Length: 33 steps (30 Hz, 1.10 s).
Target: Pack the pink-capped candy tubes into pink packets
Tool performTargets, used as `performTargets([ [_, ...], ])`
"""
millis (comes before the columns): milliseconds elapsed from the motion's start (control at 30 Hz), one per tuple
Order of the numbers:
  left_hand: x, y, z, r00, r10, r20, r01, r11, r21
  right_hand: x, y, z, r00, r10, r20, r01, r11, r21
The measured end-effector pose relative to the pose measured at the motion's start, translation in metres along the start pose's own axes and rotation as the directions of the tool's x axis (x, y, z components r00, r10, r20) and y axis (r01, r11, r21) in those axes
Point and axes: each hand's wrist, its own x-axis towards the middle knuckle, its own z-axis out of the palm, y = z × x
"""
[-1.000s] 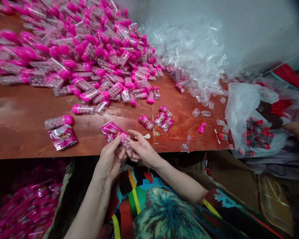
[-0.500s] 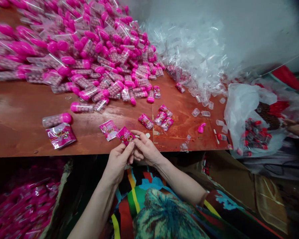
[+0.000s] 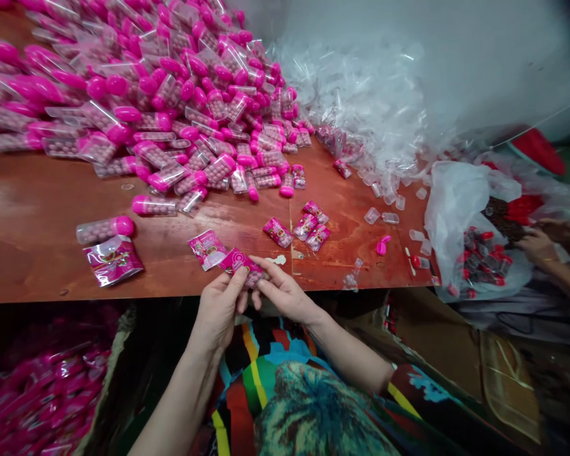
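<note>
Over the table's front edge, both of my hands hold a pink printed sleeve (image 3: 241,264). My left hand (image 3: 221,301) pinches its left side, thumb on top. The fingers of my right hand (image 3: 285,291) close on its right end; whether a container sits inside is hard to make out. Just behind lies a flat pink sleeve (image 3: 206,248) with a clear part. To the left, a stack of pink sleeves (image 3: 113,259) lies in front of a clear bottle (image 3: 105,229) with a pink cap and pale pink balls. Several small pink-wrapped packs (image 3: 278,232) lie to the right.
A big heap of pink-capped bottles (image 3: 180,126) covers the back left. Clear plastic containers (image 3: 365,95) are piled behind. At right, a white bag (image 3: 444,209) holds red-capped containers (image 3: 485,256), near another person's hand (image 3: 539,246). Pink packets (image 3: 52,392) fill a box below left.
The pink sleeve in my hands has tilted and moved slightly down, with my left thumb farther over it. At right, the other person's hand has come further into view beside the bag.
</note>
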Motion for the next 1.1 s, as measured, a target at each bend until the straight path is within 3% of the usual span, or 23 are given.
performTargets([
  [233,0.000,-0.008,0.008,0.999,0.048,0.008,-0.048,0.999,0.019,0.000,0.015,0.002,0.987,-0.070,-0.146,0.063,0.997,-0.048],
  [333,0.006,-0.006,0.026,0.998,0.064,0.028,-0.067,0.994,0.092,-0.004,0.013,-0.006,0.969,-0.074,-0.235,0.064,0.997,-0.052],
  [433,0.017,0.001,0.050,0.990,0.055,0.133,-0.077,0.982,0.171,-0.013,-0.003,-0.026,0.905,-0.176,-0.387,0.080,0.965,-0.251],
  [500,0.022,0.008,0.062,0.978,0.088,0.189,-0.139,0.951,0.276,-0.018,-0.017,-0.043,0.801,-0.359,-0.479,0.050,0.838,-0.544],
  [567,0.022,0.013,0.062,0.964,0.201,0.174,-0.253,0.894,0.369,-0.018,-0.027,-0.054,0.658,-0.587,-0.471,-0.096,0.555,-0.826],
  [600,0.021,0.015,0.057,0.950,0.279,0.138,-0.311,0.863,0.398,-0.016,-0.030,-0.054,0.615,-0.669,-0.418,-0.181,0.396,-0.900],
  [633,0.019,0.017,0.050,0.929,0.361,0.084,-0.362,0.834,0.417,-0.011,-0.030,-0.051,0.613,-0.709,-0.349,-0.237,0.257,-0.937],
  [700,0.013,0.018,0.028,0.862,0.504,-0.045,-0.431,0.778,0.458,0.006,-0.027,-0.033,0.714,-0.670,-0.203,-0.206,0.076,-0.976],
  [767,0.008,0.019,0.004,0.770,0.619,-0.152,-0.452,0.699,0.554,0.030,-0.020,-0.008,0.843,-0.536,-0.034,-0.044,-0.006,-0.999],
  [833,0.004,0.017,-0.019,0.707,0.681,-0.191,-0.401,0.609,0.684,0.056,-0.012,0.015,0.906,-0.414,0.092,0.076,-0.054,-0.996],
  [933,0.001,0.012,-0.039,0.730,0.661,-0.171,-0.304,0.539,0.786,0.082,-0.002,0.032,0.937,-0.309,0.159,0.138,-0.089,-0.986],
  [1033,0.000,0.006,-0.044,0.766,0.623,-0.158,-0.282,0.547,0.788,0.088,0.003,0.031,0.936,-0.329,0.129,0.106,-0.087,-0.991],
  [1100,-0.001,0.008,-0.043,0.755,0.636,-0.162,-0.315,0.567,0.761,0.084,0.003,0.028,0.923,-0.364,0.122,0.104,-0.070,-0.992],
])
